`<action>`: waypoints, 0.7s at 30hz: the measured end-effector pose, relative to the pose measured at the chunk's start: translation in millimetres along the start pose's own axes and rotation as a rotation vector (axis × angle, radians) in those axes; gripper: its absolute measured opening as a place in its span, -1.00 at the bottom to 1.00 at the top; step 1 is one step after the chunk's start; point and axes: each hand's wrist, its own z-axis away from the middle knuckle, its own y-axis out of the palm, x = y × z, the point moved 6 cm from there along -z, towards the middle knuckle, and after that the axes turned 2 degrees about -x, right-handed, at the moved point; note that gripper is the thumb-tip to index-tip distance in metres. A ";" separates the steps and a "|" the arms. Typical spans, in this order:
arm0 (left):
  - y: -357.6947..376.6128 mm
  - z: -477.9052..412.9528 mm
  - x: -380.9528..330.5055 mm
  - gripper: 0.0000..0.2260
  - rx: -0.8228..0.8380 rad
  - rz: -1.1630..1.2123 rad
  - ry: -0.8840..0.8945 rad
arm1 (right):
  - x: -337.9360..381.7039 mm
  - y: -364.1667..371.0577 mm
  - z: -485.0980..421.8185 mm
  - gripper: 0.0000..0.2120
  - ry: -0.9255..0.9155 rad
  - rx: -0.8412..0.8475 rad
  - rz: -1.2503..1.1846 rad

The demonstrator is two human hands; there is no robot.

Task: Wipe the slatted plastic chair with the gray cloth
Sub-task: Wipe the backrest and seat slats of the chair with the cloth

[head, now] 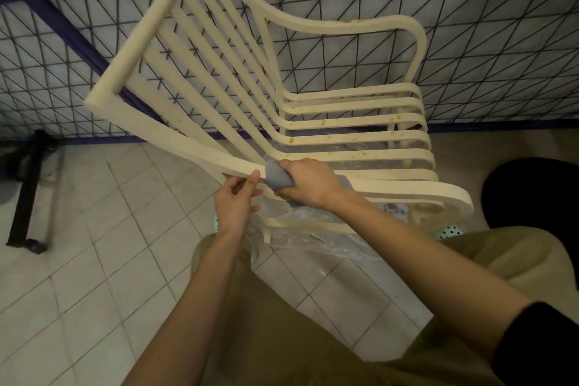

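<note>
**Entry: cream slatted chair, near armrest under the cloth**

Nearest the viewer were olive trousers [282,338] on a seated person, with a black sleeve [539,345] at the right elbow. Both bare forearms reached forward.

The left grip [236,200] was clenched on the near armrest rail of the slatted plastic chair [360,137], thumb and forefinger pinching its edge. Just beside it, the right grip [308,182] was closed round the gray cloth [277,177]. The cloth was bunched and pressed against the same rail, where it meets the seat.

The chair stood directly before the person's knees, over a clear plastic sheet [313,244] on the pale tiled floor [109,260]. Its back leaned toward the left. Orange-brown spots marked several seat slats and the far armrest.

A teal dotted item [451,232] showed under the seat's right edge, too hidden to identify. A black rounded shape [532,197] lay at the right. A black stand [25,191] stood on the floor at the left.

Farthest back was a black wire mesh panel [470,41] in a purple frame.
</note>
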 end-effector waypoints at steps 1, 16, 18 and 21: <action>-0.2 -0.8 0.1 -0.77 0.000 0.004 -0.003 | -4.7 -1.7 7.0 -0.60 -0.019 -0.034 0.015; 3.8 -2.4 8.6 -0.79 -0.002 0.027 0.087 | -98.3 -42.1 109.9 -0.77 0.015 -0.146 0.076; 6.0 -1.3 10.9 -0.76 -0.002 0.040 0.092 | -105.2 -45.2 120.1 -0.75 0.042 -0.169 0.103; 8.6 2.4 12.0 -0.79 -0.031 0.079 0.117 | -99.8 -42.2 119.7 -0.75 0.135 -0.219 0.205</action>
